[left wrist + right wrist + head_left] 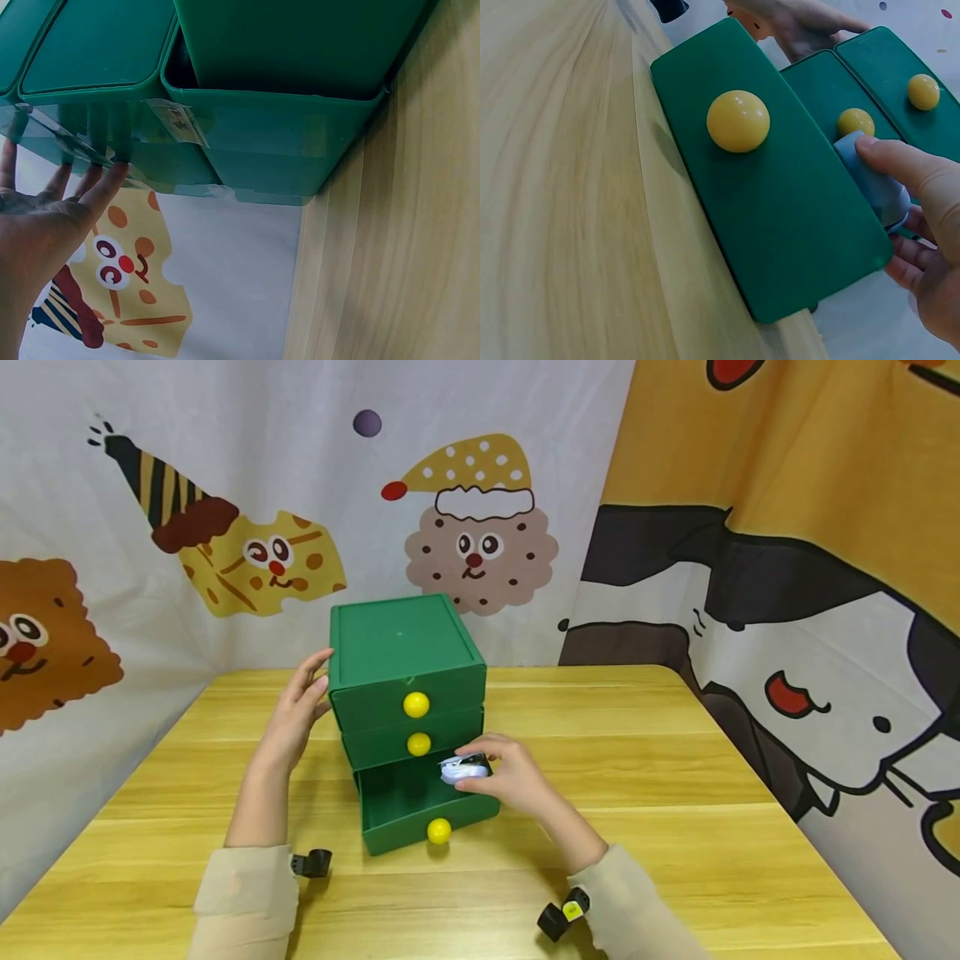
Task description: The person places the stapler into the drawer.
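A green three-drawer cabinet (405,643) with round yellow knobs stands on the table, its bottom drawer (397,835) pulled out. My right hand (513,774) pinches a small pale-blue stapler (462,768) between thumb and fingers over the right side of that drawer. In the right wrist view the stapler (874,180) shows just past the drawer front (780,217), with the thumb on top of it. My left hand (294,710) rests with extended fingers against the cabinet's left side. The left wrist view shows these fingertips (116,171) on the taped green wall (165,161).
The wooden table (637,793) reaches out on both sides of the cabinet. Behind it hangs a white cloth (285,468) printed with cartoon figures, and a yellow and black one (810,560) is at the right. The upper two drawers are closed.
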Available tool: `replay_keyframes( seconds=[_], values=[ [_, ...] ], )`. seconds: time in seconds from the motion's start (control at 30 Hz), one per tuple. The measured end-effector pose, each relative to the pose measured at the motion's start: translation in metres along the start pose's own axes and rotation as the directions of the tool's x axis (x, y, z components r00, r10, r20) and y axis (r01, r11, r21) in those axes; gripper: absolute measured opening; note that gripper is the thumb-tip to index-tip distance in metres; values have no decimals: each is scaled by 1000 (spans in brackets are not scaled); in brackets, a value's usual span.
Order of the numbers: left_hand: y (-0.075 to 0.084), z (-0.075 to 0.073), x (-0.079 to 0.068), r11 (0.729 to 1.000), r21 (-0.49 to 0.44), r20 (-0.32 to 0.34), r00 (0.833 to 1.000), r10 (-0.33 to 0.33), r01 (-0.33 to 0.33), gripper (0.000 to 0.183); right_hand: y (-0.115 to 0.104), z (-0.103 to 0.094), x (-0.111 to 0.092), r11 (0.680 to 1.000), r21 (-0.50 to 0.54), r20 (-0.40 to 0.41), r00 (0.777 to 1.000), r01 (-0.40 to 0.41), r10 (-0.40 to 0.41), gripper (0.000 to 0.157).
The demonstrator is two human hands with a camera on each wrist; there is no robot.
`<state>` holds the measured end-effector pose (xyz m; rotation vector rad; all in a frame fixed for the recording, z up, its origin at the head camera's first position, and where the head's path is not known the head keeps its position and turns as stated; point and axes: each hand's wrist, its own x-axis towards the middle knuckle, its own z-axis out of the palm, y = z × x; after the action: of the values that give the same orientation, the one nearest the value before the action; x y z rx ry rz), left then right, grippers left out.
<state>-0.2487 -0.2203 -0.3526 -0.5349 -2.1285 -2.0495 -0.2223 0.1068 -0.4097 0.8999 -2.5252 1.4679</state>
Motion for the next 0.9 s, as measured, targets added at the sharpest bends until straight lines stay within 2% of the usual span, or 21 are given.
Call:
replay_keyframes(
  seconds=[0.47, 0.7, 0.9],
  values=[
    [0, 1, 0, 1000, 2, -6, 1000, -2, 2, 51, 7, 14, 6, 994, -114, 40, 999, 4, 0, 40],
    [1, 2, 0, 1000, -9, -10, 1000, -8, 8, 51, 6, 14, 3, 995, -98, 41, 999, -1, 6, 39],
    [1, 2, 0, 1000, -4, -6, 1000, -7, 7, 51, 2, 15, -2, 997, -72, 1, 1000, -2, 2, 36]
  ],
)
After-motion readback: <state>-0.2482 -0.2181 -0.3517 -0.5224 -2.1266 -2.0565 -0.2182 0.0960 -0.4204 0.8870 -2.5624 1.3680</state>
